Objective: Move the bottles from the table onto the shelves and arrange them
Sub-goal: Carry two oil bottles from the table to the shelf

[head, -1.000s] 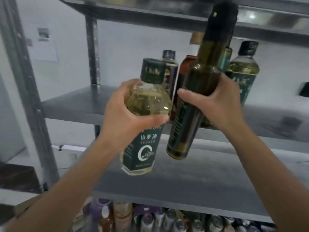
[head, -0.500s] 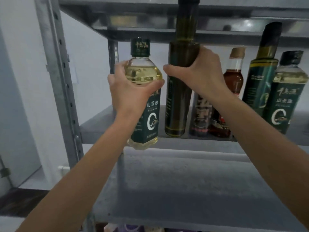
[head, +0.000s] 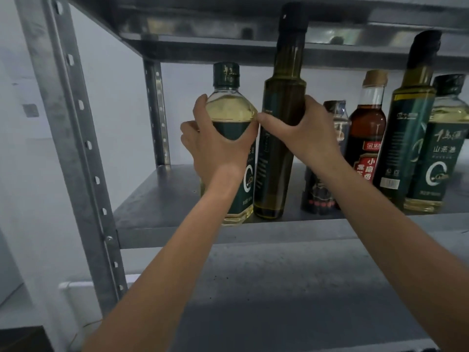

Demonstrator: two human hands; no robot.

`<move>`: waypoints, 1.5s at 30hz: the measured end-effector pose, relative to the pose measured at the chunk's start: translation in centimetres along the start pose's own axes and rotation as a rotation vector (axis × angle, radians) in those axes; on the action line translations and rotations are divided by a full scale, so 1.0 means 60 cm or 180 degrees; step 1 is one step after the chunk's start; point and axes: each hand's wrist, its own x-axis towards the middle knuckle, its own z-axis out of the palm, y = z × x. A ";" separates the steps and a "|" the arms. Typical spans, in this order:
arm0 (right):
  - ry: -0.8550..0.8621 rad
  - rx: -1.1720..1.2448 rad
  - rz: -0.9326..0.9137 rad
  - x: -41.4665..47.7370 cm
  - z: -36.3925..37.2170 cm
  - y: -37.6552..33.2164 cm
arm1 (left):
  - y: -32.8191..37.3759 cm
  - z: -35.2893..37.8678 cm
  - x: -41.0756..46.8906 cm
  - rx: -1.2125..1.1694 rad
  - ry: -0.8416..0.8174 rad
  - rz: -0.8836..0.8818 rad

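Observation:
My left hand [head: 215, 146] grips a clear bottle of pale yellow oil [head: 229, 110] with a green cap and green label. Its base is at the front edge of the grey metal shelf [head: 162, 199]. My right hand [head: 304, 133] grips a tall dark green glass bottle [head: 281, 102] just to its right, upright with its base on the shelf. The two bottles stand side by side, almost touching. Both hands hide the middles of their bottles.
Further right on the same shelf stand a small dark bottle [head: 319, 196], a red-labelled brown bottle [head: 368, 138], a tall green bottle [head: 406, 138] and another green-labelled oil bottle [head: 444, 153]. A perforated steel post [head: 76, 153] rises at left. A lower shelf [head: 279, 288] lies below, another shelf overhead.
Both hands have carried their bottles up and forward from mid-air to the shelf, and the tall bottle went from tilted to upright. The view has shifted closer to the shelf.

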 end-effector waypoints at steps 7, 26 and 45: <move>-0.0480 0.0234 0.0439 -0.108 0.050 0.070 | -0.078 -0.044 -0.066 -0.0292 -0.0965 -0.0154; 0.0258 0.0433 0.0664 -0.188 0.061 0.134 | -0.061 0.031 -0.091 0.1226 -0.0114 0.0451; 0.0556 0.0284 0.0700 -0.198 0.073 0.135 | -0.100 0.059 -0.106 0.1201 0.0155 0.1068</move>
